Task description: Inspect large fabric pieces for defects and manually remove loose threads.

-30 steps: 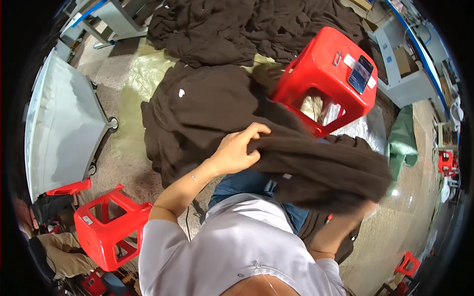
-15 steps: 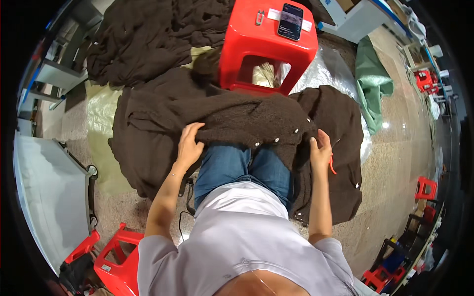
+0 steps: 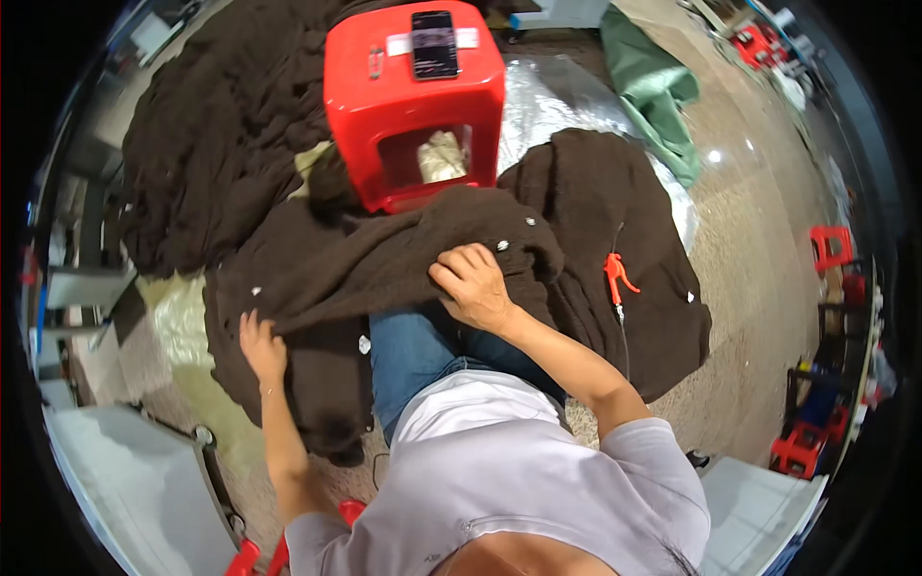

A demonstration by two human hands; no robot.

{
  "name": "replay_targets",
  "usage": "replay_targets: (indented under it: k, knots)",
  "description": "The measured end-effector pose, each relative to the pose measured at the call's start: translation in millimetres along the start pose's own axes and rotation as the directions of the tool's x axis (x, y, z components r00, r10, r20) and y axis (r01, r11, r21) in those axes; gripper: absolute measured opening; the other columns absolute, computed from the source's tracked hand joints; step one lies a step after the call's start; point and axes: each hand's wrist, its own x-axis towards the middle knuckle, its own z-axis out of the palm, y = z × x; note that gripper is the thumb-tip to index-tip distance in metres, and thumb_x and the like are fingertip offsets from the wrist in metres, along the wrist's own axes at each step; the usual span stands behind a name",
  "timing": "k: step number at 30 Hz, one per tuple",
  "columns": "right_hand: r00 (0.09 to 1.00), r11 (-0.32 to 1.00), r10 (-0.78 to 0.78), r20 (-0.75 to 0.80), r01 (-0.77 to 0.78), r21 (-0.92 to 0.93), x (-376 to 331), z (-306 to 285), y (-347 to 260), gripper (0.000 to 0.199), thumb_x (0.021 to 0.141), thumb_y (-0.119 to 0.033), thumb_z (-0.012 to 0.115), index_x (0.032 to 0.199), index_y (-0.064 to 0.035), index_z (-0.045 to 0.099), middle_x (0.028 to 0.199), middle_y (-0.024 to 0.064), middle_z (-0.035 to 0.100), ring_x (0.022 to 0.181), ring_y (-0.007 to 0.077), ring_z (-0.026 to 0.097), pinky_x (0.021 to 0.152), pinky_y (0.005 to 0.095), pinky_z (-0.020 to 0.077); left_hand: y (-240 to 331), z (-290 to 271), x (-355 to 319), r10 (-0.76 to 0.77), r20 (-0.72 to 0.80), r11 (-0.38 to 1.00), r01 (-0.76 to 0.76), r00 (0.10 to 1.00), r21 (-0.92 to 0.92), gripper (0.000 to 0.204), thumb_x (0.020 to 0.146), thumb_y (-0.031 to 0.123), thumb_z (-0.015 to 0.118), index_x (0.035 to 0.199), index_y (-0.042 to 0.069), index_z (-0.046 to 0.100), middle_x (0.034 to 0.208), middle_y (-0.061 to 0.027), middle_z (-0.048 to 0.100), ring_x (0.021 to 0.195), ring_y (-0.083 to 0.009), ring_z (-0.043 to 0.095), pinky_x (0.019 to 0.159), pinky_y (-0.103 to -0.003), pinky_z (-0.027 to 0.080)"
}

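A dark brown knit garment (image 3: 384, 254) with small white buttons lies over my blue-jeaned lap and spreads to the left. My right hand (image 3: 473, 286) is closed on its front edge above my thighs, near the buttons. At the garment's left part, my left hand (image 3: 262, 348) pinches the cloth with bent fingers, and the edge runs taut between both hands. The fingertips of both hands are partly sunk in the cloth. Right of my lap, a red air blow gun (image 3: 616, 276) on a thin hose rests on another brown knit pile (image 3: 615, 211).
A red plastic stool (image 3: 413, 106) stands just ahead, carrying a phone (image 3: 434, 46) and small thread snips (image 3: 376, 62). A large brown knit heap (image 3: 230, 115) lies far left. Green sheeting (image 3: 648, 96) and clear plastic (image 3: 543, 106) cover floor at right. A pale wheeled cart (image 3: 134, 480) stands near left.
Both hands have moved left, the right from the garment's right side to above my lap. The garment's edge has shifted with them. The red blow gun, mostly hidden before, now shows fully.
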Motion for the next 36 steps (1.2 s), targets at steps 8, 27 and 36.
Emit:
replay_targets:
  k: [8, 27, 36]
  knots:
    - [0.853, 0.817, 0.519, -0.054, -0.477, 0.324, 7.4, -135.6, 22.2, 0.025, 0.084, 0.005, 0.061, 0.105, -0.0074, 0.068, 0.099, 0.012, 0.068, 0.091, 0.0246, 0.067, 0.081, 0.0324, 0.052, 52.8, -98.0, 41.6, -0.288, 0.427, 0.714, 0.49, 0.857, -0.5, 0.025, 0.077, 0.003, 0.061, 0.097, -0.008, 0.07, 0.085, -0.012, 0.071, 0.078, -0.0173, 0.065, 0.074, -0.031, 0.05]
    - [0.431, 0.555, -0.475, -0.767, -0.53, -0.642, -126.2, -453.6, 46.7, 0.017, 0.091, 0.005, 0.065, 0.105, 0.0105, 0.056, 0.1, 0.0209, 0.068, 0.085, 0.0249, 0.068, 0.081, 0.0334, 0.058, 169.1, -145.1, 7.9, 0.694, 0.706, 0.657, 0.277, 0.143, -0.701, 0.053, 0.096, 0.041, 0.063, 0.124, -0.004, 0.055, 0.113, -0.0173, 0.059, 0.105, -0.0291, 0.057, 0.087, -0.037, 0.047]
    - [0.408, 0.931, 0.295, -0.864, -0.328, 0.163, -57.3, -371.6, 8.3, 0.023, 0.092, -0.008, 0.067, 0.114, -0.0029, 0.064, 0.104, 0.0093, 0.064, 0.09, 0.0184, 0.06, 0.08, 0.0338, 0.0492, 203.4, -177.1, 57.8, 0.323, 0.469, 0.831, -0.01, 0.822, -0.556, 0.036, 0.081, 0.03, 0.074, 0.1, 0.003, 0.06, 0.09, -0.0227, 0.065, 0.088, -0.0433, 0.063, 0.075, -0.05, 0.049]
